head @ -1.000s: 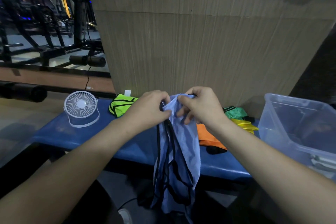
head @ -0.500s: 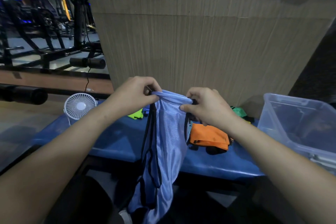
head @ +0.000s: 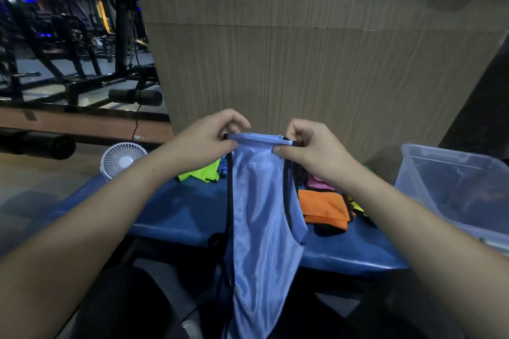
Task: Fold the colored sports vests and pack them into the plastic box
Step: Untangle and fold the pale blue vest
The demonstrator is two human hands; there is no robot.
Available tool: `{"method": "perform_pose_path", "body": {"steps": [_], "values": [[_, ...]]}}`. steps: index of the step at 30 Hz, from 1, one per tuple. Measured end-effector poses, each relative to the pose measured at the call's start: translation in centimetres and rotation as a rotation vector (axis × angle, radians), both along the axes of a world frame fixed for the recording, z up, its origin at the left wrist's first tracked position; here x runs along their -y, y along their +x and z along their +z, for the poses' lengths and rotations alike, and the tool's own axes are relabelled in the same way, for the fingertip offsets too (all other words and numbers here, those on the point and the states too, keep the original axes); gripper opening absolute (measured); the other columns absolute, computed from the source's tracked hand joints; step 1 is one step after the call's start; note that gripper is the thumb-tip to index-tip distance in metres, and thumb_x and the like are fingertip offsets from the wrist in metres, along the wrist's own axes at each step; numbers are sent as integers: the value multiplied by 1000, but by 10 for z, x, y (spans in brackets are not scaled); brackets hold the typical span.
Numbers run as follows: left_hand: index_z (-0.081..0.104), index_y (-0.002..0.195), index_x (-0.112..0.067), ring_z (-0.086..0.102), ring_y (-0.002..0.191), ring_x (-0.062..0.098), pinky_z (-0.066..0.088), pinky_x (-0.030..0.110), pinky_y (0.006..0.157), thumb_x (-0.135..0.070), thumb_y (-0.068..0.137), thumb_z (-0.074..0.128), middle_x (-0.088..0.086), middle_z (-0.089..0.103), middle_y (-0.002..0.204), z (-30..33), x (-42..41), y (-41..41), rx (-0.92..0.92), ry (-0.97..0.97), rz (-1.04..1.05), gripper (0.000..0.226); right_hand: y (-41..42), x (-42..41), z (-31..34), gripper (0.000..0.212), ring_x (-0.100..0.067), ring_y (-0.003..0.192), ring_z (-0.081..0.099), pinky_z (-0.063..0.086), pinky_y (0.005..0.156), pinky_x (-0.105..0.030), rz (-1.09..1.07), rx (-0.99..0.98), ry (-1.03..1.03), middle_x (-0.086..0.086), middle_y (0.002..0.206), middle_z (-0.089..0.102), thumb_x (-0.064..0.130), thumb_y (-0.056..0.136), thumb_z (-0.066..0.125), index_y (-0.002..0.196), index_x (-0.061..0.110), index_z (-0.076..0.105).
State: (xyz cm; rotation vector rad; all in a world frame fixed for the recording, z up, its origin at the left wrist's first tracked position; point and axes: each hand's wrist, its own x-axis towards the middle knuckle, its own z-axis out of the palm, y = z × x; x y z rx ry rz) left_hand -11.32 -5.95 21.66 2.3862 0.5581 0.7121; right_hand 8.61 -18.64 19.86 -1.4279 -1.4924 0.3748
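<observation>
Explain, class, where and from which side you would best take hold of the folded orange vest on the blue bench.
Probably the near folded edge of the orange vest, approached from above and the front. It lies flat on the bench with that edge exposed, while other vests crowd behind it and the plastic box stands to its right. Both hands currently hold the blue vest.

No text, label, brand, number or sign can be read anywhere in the view (the dim light and blur leave every surface plain).
</observation>
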Motion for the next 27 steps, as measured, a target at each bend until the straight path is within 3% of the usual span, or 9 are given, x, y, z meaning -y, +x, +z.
{"method": "perform_pose_path", "body": {"steps": [3, 7, 10, 13, 17, 20, 24, 27], "values": [[68, 104, -25, 59, 77, 5, 44, 20, 69, 6, 84, 53, -7, 64, 98, -6, 5, 1, -71, 37, -14, 40, -6, -2, 0, 41, -13, 61, 36, 28, 57, -30, 3, 38, 11, -3, 63, 41, 6, 82, 77, 68, 13, 40], [66, 108, -29, 63, 93, 16, 53, 37, 80, -20, 80, 57, -6, 64, 105, -15, 8, 2, -175, 19, -53, 31, -10, -3, -4, 32, -11, 54, 40, 31, 53, -27, 25, 32, -28, -6, 60, 50, 5, 81, 77, 77, 12, 46], [65, 111, -28, 64, 96, 16, 50, 36, 87, -29, 87, 70, -4, 68, 103, -20, 12, 5, -195, -25, -110, 24, -13, -2, -3, 30, -11, 55, 49, 37, 54, -26, 0, 7, -78, -15, 73, 67, 9, 79, 80, 93, 18, 55], [66, 102, -31, 65, 91, 17, 50, 33, 80, -52, 82, 74, -1, 69, 96, -21, 14, 10, -154, -45, -104, 30, -15, -3, -2, 19, -8, 53, 48, 36, 50, -19, 4, 35, -77, -19, 77, 69, 8, 80, 80, 89, 15, 64], [68, 87, -27, 56, 67, 9, 41, 27, 64, -40, 82, 80, -1, 64, 76, -21, 8, 13, -184, 57, -36, 19, -11, -3, -5, 15, -17, 66, 54, 41, 64, -32, 29, 9, -61, -25, 81, 67, 8, 81, 80, 85, 12, 66], [67, 77, -24, 51, 59, 6, 40, 28, 59, -40, 78, 83, -3, 60, 66, -20, 0, 7, -165, 43, 10, 22, -7, -2, -7, 11, -19, 70, 53, 41, 69, -35, 31, -45, -44, -27, 80, 65, 8, 86, 77, 85, 11, 66], [67, 74, -17, 49, 58, 7, 37, 29, 59, -37, 80, 82, 3, 62, 65, -20, -9, 1, -126, 61, 51, 25, -4, 0, -9, 9, -14, 67, 54, 41, 62, -24, 38, -182, -45, -7, 72, 63, 8, 93, 68, 85, 11, 65], [60, 68, -14, 42, 54, 6, 30, 23, 54, -39, 79, 80, -5, 50, 56, -19, -14, -4, -101, 102, 76, 34, -2, 2, -10, 7, -18, 65, 53, 40, 60, -29, 40, -278, -53, -6, 71, 63, 8, 95, 67, 88, 9, 67]]}}
